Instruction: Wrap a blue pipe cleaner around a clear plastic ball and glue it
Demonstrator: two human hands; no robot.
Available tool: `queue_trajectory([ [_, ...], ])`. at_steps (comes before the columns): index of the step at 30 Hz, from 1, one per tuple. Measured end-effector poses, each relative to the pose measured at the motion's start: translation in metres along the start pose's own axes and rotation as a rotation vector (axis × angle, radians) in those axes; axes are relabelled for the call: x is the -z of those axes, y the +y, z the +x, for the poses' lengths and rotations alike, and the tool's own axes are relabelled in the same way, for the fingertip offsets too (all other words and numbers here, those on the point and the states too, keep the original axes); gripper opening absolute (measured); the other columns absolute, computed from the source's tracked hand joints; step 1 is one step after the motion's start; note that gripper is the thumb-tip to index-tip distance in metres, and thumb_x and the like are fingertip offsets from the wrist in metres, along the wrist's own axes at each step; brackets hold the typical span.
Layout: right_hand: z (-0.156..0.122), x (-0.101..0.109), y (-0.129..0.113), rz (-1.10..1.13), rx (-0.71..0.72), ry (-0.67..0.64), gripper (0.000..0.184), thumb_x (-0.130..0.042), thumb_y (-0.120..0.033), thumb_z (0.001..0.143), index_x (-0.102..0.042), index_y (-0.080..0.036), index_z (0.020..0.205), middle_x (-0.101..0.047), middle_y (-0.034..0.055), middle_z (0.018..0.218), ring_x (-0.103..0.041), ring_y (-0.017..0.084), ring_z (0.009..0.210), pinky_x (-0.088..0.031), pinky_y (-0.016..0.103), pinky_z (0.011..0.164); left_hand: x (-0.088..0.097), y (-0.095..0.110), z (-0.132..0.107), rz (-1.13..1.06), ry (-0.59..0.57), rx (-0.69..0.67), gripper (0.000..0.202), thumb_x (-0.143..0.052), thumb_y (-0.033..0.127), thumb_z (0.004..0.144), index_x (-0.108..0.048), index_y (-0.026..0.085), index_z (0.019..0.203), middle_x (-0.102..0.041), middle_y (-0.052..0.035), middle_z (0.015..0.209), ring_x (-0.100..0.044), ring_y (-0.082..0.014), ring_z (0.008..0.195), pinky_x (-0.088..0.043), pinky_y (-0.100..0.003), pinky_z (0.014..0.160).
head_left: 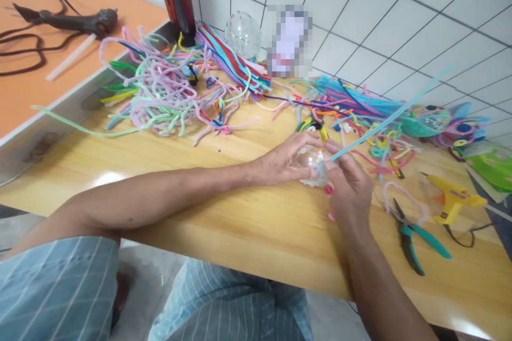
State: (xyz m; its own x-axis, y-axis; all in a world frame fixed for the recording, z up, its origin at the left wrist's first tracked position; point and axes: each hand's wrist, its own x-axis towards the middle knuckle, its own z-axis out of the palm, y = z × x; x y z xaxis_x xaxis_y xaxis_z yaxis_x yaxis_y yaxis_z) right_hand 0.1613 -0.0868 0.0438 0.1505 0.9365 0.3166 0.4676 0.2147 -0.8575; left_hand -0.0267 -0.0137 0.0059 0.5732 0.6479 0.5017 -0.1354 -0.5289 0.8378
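My left hand curls around a small clear plastic ball resting on the wooden table. My right hand pinches the near end of a long light-blue pipe cleaner against the ball. The pipe cleaner slants up and to the right over the table. Both hands meet at the ball, fingers closed.
A tangle of pastel pipe cleaners lies at the back left, and a bundle of straight ones beside a bigger clear ball. Teal-handled pliers and a yellow glue gun lie right. A black glue gun rests on the orange table.
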Motion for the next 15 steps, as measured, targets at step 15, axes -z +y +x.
queue_trajectory([
  [15, 0.0012, -0.0073, -0.0071, 0.231, -0.105, 0.115, 0.013, -0.081, -0.037, 0.086, -0.077, -0.028, 0.094, -0.083, 0.0045, 0.125, -0.074, 0.028, 0.127, -0.058, 0.047, 0.105, -0.0025, 0.0084, -0.0010, 0.061, -0.008, 0.019, 0.056, -0.072, 0.041, 0.096, -0.048, 0.022, 0.143, -0.056, -0.0181, 0.149, -0.053, -0.0313, 0.148, -0.044, -0.053, 0.125],
])
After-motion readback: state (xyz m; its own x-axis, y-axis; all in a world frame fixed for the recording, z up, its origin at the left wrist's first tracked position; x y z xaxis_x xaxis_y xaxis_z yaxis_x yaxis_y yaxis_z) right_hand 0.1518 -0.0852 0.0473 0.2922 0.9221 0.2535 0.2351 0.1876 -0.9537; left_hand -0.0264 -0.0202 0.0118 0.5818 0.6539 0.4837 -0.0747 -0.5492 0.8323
